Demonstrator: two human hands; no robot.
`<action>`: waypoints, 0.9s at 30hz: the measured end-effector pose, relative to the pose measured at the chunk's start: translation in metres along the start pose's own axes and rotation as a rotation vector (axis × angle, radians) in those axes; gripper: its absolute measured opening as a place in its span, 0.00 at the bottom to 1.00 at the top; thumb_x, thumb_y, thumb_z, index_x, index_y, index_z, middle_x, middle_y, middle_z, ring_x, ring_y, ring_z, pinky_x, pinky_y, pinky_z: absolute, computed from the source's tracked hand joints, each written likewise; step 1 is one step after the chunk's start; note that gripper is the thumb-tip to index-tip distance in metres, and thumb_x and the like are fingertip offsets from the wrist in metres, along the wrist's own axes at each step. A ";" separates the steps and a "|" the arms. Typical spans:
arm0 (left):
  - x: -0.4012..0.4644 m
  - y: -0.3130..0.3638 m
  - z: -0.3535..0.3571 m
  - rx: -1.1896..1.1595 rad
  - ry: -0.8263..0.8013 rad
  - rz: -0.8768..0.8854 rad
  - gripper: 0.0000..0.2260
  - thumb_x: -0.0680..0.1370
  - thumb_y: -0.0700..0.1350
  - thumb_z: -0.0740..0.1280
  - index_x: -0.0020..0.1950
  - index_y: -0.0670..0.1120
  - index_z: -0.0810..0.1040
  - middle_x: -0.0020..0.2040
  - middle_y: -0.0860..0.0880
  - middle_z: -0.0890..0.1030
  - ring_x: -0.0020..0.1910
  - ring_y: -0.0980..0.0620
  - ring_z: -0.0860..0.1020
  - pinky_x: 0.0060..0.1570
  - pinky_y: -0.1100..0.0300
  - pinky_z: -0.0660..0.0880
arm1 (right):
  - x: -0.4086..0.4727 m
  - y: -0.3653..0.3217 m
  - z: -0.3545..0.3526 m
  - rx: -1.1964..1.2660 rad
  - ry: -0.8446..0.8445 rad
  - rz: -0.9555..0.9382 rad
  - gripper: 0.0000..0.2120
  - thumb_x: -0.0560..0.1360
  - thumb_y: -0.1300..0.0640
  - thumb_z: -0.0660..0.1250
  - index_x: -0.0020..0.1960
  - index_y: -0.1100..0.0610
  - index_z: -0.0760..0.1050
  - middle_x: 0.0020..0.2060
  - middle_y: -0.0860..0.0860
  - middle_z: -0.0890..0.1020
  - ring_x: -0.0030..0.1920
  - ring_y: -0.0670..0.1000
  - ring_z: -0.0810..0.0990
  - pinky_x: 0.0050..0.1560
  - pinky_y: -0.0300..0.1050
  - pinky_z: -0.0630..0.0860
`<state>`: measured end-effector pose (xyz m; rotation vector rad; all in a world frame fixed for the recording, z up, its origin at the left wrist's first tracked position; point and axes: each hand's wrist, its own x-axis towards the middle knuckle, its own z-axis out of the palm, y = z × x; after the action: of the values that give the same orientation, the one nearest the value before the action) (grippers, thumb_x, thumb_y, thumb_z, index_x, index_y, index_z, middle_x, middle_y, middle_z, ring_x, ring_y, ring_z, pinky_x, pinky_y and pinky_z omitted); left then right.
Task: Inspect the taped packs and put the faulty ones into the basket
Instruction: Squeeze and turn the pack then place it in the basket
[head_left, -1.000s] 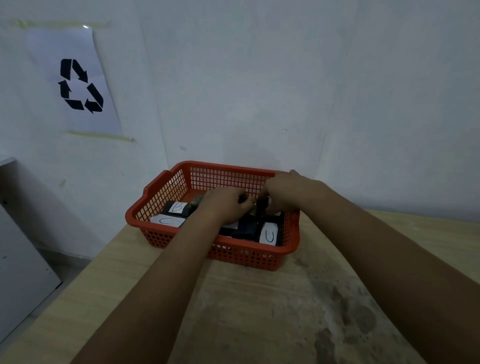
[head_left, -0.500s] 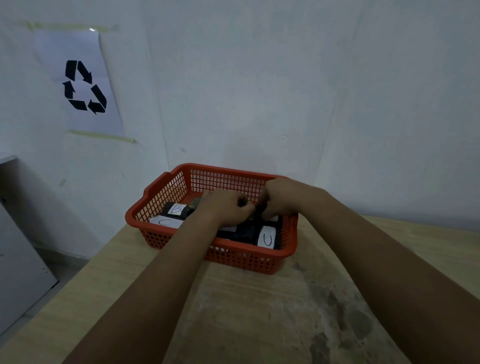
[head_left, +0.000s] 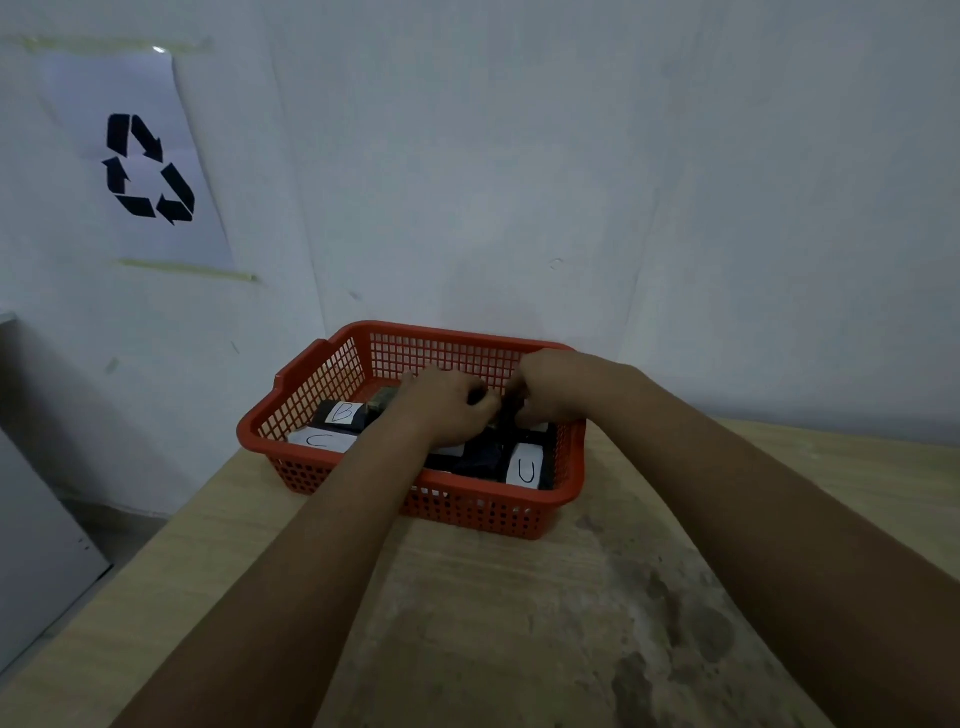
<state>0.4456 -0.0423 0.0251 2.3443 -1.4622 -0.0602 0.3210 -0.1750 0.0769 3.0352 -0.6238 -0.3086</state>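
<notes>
An orange mesh basket (head_left: 332, 364) stands on the wooden table against the wall. Inside lie several dark taped packs with white paper labels: one marked B (head_left: 340, 414), one marked C (head_left: 322, 441) at the left, one marked U (head_left: 525, 470) at the front right. Both my hands reach into the basket. My left hand (head_left: 444, 405) and my right hand (head_left: 550, 387) curl together around a dark pack (head_left: 497, 410) in the middle, mostly hidden under the fingers.
A sheet with a black recycling symbol (head_left: 148, 169) is taped to the white wall at the left. The wooden table (head_left: 519, 623) has a worn, stained patch in front. Its left edge drops to the floor beside a grey cabinet (head_left: 31, 545).
Both hands have stayed inside the basket on the same pack, with only slight shifting of the fingers. The view has drifted a little.
</notes>
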 end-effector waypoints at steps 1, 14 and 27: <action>0.000 0.000 0.001 -0.002 0.004 0.004 0.16 0.87 0.59 0.60 0.50 0.53 0.83 0.41 0.54 0.82 0.46 0.52 0.78 0.76 0.34 0.65 | 0.001 0.000 0.000 -0.006 0.000 0.002 0.15 0.78 0.48 0.72 0.61 0.51 0.84 0.50 0.51 0.84 0.50 0.53 0.83 0.41 0.44 0.76; -0.017 0.018 -0.026 -0.198 0.232 0.080 0.16 0.87 0.52 0.64 0.62 0.45 0.88 0.52 0.49 0.88 0.50 0.54 0.83 0.60 0.50 0.82 | -0.064 0.046 -0.002 0.366 0.559 -0.035 0.17 0.83 0.49 0.67 0.70 0.51 0.81 0.60 0.51 0.82 0.64 0.51 0.75 0.61 0.48 0.76; -0.036 0.133 -0.041 -0.108 0.354 0.232 0.12 0.84 0.48 0.70 0.63 0.45 0.87 0.63 0.46 0.86 0.63 0.48 0.81 0.64 0.55 0.77 | -0.199 0.144 0.027 0.293 0.486 0.234 0.18 0.83 0.46 0.67 0.71 0.48 0.79 0.59 0.47 0.82 0.66 0.50 0.73 0.61 0.52 0.78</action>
<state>0.3247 -0.0500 0.1020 1.9620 -1.4948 0.3137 0.0802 -0.2289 0.0973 3.0616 -1.0319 0.5555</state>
